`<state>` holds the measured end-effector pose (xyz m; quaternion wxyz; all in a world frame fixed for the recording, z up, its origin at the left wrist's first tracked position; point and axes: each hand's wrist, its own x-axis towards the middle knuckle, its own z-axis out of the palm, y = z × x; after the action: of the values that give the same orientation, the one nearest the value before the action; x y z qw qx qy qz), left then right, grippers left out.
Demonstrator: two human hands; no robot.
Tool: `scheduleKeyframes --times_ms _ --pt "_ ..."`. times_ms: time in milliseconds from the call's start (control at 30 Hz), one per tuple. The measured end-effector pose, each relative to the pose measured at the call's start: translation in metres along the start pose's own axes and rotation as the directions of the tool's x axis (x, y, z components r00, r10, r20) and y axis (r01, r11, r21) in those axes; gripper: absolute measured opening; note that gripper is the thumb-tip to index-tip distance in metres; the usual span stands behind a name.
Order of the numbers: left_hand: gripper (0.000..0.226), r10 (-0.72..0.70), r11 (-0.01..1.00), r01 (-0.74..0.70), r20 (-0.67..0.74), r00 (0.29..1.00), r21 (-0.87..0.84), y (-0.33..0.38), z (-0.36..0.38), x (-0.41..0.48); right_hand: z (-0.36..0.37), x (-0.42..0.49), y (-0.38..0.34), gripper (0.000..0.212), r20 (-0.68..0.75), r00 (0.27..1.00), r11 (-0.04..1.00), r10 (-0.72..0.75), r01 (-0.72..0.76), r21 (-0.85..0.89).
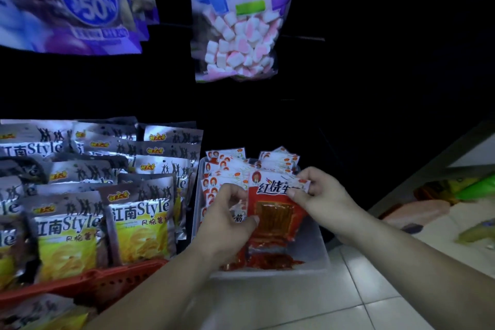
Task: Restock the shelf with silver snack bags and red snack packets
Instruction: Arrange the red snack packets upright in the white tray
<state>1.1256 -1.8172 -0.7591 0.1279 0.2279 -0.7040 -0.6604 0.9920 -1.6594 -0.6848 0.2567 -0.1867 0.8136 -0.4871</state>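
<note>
Several silver snack bags (pixel 139 225) with yellow windows stand in rows in a red basket (pixel 88 284) at the left. To their right a clear tray (pixel 313 249) holds several red snack packets. My left hand (pixel 227 222) grips the left side of a front red snack packet (pixel 273 217), thumb on its face. My right hand (pixel 318 193) pinches that packet's white top right corner. More red packets (pixel 227 169) stand upright behind it in the tray.
A bag of pink and white marshmallows (pixel 235 21) hangs above the tray. Purple bags (pixel 75 2) hang at upper left. White floor tiles (pixel 348 297) lie below; blurred colourful goods (pixel 455 195) sit at the right. The shelf back is dark.
</note>
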Motion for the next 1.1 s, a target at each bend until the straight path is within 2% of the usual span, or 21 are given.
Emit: scheduleKeyframes --times_ms 67,133,233,367,433,533,700,733,767,800,833,867,900,967,1033,1100 --pt "0.038 0.006 0.997 -0.006 -0.004 1.0 -0.071 0.023 -0.005 -0.009 0.002 -0.017 -0.024 0.012 0.008 1.0 0.99 0.024 -0.025 0.141" --pt "0.039 0.015 0.991 -0.013 0.009 1.0 -0.132 0.05 -0.012 -0.02 0.003 -0.033 -0.045 0.015 -0.061 0.998 0.979 0.018 -0.005 0.202" --pt "0.048 0.059 0.977 -0.056 0.009 0.998 -0.204 0.085 -0.024 -0.033 0.004 -0.059 -0.068 0.036 -0.148 0.988 0.981 0.046 -0.017 0.193" --pt "0.066 0.105 0.979 -0.106 -0.017 0.994 -0.175 0.114 -0.034 -0.056 0.02 -0.09 -0.08 0.064 -0.103 0.994 0.981 0.039 -0.019 0.195" --pt "0.072 0.108 0.978 -0.118 -0.064 0.992 -0.171 0.116 -0.032 -0.068 0.028 -0.1 -0.08 0.072 -0.158 0.987 0.987 0.009 0.016 0.159" --pt "0.072 0.082 0.982 -0.098 -0.098 0.992 -0.164 0.108 -0.027 -0.08 0.033 -0.109 -0.077 0.073 -0.182 0.981 0.99 -0.064 0.086 0.114" --pt "0.089 0.061 0.991 -0.054 0.061 0.996 -0.12 0.107 -0.026 -0.091 0.025 -0.109 -0.079 0.067 -0.122 0.986 0.975 -0.116 0.136 0.177" --pt "0.092 0.065 0.997 -0.062 0.058 0.996 -0.051 0.106 -0.027 -0.093 0.022 -0.108 -0.078 0.067 -0.122 0.985 0.975 -0.12 0.14 0.171" --pt "0.092 0.098 0.988 -0.1 0.02 0.995 0.12 0.106 -0.027 -0.093 0.021 -0.106 -0.078 0.067 -0.125 0.985 0.976 -0.12 0.141 0.167" --pt "0.091 0.183 0.919 -0.158 -0.034 0.983 0.361 0.104 -0.029 -0.092 0.02 -0.105 -0.077 0.067 -0.125 0.983 0.977 -0.131 0.149 0.155" --pt "0.088 0.299 0.801 -0.218 -0.057 0.953 0.558 0.101 -0.031 -0.089 0.021 -0.104 -0.077 0.067 -0.129 0.982 0.978 -0.139 0.157 0.14" --pt "0.083 0.394 0.728 -0.287 -0.038 0.918 0.623 0.103 -0.031 -0.089 0.023 -0.103 -0.078 0.067 -0.134 0.98 0.977 -0.148 0.166 0.133" --pt "0.076 0.427 0.723 -0.332 -0.014 0.904 0.606 0.105 -0.027 -0.089 0.024 -0.102 -0.078 0.067 -0.135 0.979 0.973 -0.151 0.172 0.154" --pt "0.065 0.413 0.83 -0.377 0.001 0.911 0.411 0.118 -0.016 -0.093 0.025 -0.1 -0.08 0.06 -0.091 0.984 0.952 -0.155 0.173 0.254" --pt "0.056 0.325 0.94 -0.321 -0.016 0.946 0.113 0.128 -0.009 -0.099 0.023 -0.1 -0.081 0.049 0.003 0.986 0.933 -0.166 0.156 0.324" --pt "0.058 0.219 0.971 -0.22 -0.017 0.975 -0.096 0.133 -0.01 -0.1 0.02 -0.1 -0.079 0.041 0.06 0.985 0.924 -0.163 0.131 0.36"
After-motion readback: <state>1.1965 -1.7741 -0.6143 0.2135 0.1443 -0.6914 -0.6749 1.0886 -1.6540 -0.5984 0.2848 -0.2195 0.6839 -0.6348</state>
